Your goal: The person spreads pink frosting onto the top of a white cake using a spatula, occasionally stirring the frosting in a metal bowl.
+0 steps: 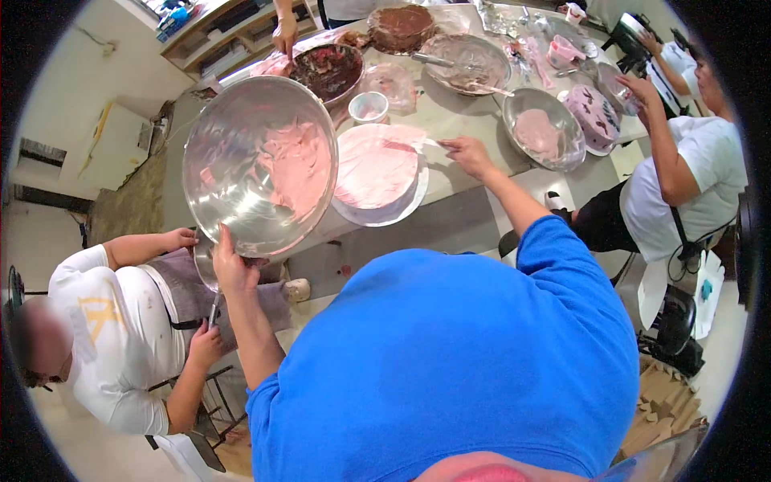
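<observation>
My left hand (pixel 236 265) grips the lower rim of a large metal mixing bowl (pixel 235 138), which is tilted so that the pink frosting (pixel 298 165) smeared inside shows. To its right a round cake with pink frosting (pixel 376 169) sits on a white round board (pixel 415 208) at the table's near edge. My right hand (pixel 470 155) holds a spatula (pixel 430 143) by its handle, the pale blade over the cake's upper right edge. Behind the cake stands a small tub (pixel 368 108) with pink residue.
Beyond lie a bowl with dark residue (pixel 328 72), a chocolate cake (pixel 402 27), a smeared metal bowl (pixel 470 60), another bowl with pink frosting (pixel 542 129) and a decorated pink cake (pixel 593 117). Co-workers stand close at left (pixel 120 337) and right (pixel 680 156); another person's hand reaches in at the top.
</observation>
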The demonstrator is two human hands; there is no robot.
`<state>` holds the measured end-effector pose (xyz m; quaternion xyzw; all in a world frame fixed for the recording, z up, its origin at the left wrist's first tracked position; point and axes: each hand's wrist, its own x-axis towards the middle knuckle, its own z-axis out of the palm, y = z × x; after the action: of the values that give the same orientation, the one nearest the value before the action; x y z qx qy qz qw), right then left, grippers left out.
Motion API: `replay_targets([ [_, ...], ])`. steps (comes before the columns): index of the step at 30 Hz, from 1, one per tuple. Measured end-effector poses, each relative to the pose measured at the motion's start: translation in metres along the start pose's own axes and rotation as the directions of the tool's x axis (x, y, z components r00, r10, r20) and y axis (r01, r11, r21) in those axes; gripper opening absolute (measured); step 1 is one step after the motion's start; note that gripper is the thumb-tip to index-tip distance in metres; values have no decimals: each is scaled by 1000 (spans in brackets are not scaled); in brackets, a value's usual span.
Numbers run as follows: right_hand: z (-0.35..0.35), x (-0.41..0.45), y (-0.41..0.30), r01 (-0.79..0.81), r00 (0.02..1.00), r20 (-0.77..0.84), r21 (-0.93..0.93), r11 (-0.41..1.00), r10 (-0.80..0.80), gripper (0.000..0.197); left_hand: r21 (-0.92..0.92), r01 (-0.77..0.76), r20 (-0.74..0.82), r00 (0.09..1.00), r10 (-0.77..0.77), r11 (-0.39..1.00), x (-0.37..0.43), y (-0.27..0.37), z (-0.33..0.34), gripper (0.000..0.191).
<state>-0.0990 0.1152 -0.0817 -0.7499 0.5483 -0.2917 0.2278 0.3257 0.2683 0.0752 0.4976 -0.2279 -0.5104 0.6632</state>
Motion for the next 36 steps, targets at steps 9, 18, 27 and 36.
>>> replay_targets([
  [9, -25, 0, 28, -60, 994, 97, 85, 995, 51, 35, 116, -26, -148, 988, 43, 993, -4, -38, 38, 29],
  [18, -58, -18, 22, -12, 998, 66, 241, 970, -4, 30, 260, -83, -149, 981, 125, 962, 2, -57, 52, 27],
  [27, -83, -14, -32, -372, 898, 385, 410, 833, 212, 26, 411, -126, -201, 953, 225, 903, -1, -48, 49, 29],
  [36, 24, -50, -21, -347, 925, 285, 371, 861, 250, 28, 255, 3, -239, 969, 60, 967, -6, -28, 5, 22],
])
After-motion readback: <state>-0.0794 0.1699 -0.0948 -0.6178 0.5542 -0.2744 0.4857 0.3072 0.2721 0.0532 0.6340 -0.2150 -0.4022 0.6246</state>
